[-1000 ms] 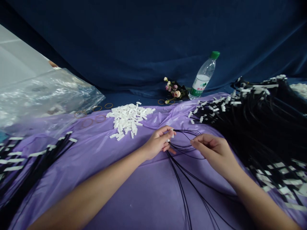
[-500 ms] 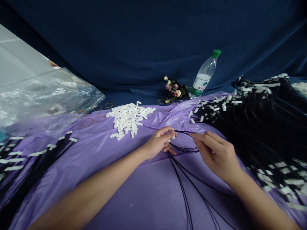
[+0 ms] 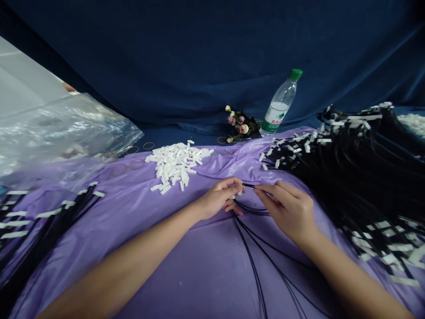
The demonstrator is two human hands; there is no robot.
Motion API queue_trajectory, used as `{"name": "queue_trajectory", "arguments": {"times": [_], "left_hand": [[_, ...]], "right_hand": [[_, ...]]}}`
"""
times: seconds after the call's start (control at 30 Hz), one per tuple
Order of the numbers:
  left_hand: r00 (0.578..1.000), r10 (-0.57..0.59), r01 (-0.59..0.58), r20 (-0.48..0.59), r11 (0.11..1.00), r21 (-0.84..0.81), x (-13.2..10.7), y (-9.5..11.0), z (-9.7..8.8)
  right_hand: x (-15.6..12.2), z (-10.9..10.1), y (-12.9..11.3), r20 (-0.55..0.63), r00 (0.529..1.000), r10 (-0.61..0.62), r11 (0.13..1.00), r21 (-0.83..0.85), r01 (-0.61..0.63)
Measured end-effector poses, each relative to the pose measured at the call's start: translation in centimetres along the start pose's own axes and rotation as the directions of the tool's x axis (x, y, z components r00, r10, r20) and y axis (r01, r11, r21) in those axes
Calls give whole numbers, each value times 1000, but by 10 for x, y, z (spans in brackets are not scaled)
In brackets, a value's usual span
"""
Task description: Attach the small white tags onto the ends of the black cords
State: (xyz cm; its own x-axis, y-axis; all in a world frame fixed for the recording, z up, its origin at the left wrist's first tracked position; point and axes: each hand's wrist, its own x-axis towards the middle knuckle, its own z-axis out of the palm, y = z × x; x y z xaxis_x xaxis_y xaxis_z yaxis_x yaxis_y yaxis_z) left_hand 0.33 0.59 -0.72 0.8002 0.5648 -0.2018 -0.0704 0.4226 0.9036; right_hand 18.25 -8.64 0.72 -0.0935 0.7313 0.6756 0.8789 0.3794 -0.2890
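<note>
My left hand [image 3: 221, 198] is closed on small white connectors [image 3: 240, 192], partly hidden by my thumb and fingers. Several thin black cables [image 3: 253, 259] run from below this hand down toward the front, and others curve to the right beneath my right hand [image 3: 288, 209]. That hand pinches the black wires [image 3: 248, 185] between thumb and forefinger, a short way from the connector they run to. Behind my hands lies a loose pile of white connectors [image 3: 175, 164] on the purple sheet [image 3: 195, 270].
Bundles of black cables with white ends lie on the right [image 3: 358, 177] and on the left [image 3: 63, 226]. A water bottle [image 3: 277, 108] and artificial flowers [image 3: 241, 124] stand at the back. Rubber bands [image 3: 133, 150] and a clear plastic bag [image 3: 66, 133] are at left.
My right hand has moved left, closer to my left hand, with the black wires pinched in it. My left hand keeps its hold on the white connectors.
</note>
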Motion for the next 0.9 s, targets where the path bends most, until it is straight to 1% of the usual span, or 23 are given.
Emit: {"name": "queue_trajectory", "arguments": {"times": [0.1, 0.2, 0.6, 0.9], "left_hand": [[1000, 4, -4, -4, 1000, 9, 0, -1, 0], [1000, 9, -9, 2, 1000, 9, 0, -2, 0], [1000, -9, 9, 4, 1000, 30, 0, -1, -1], [1000, -10, 9, 19, 1000, 13, 0, -2, -1]], "right_hand": [[3, 2, -2, 28, 999, 40, 999, 13, -40], [4, 4, -3, 18, 998, 54, 998, 15, -54], [8, 11, -5, -34, 999, -17, 1000, 14, 18], [9, 14, -7, -44, 999, -7, 1000, -12, 6]]}}
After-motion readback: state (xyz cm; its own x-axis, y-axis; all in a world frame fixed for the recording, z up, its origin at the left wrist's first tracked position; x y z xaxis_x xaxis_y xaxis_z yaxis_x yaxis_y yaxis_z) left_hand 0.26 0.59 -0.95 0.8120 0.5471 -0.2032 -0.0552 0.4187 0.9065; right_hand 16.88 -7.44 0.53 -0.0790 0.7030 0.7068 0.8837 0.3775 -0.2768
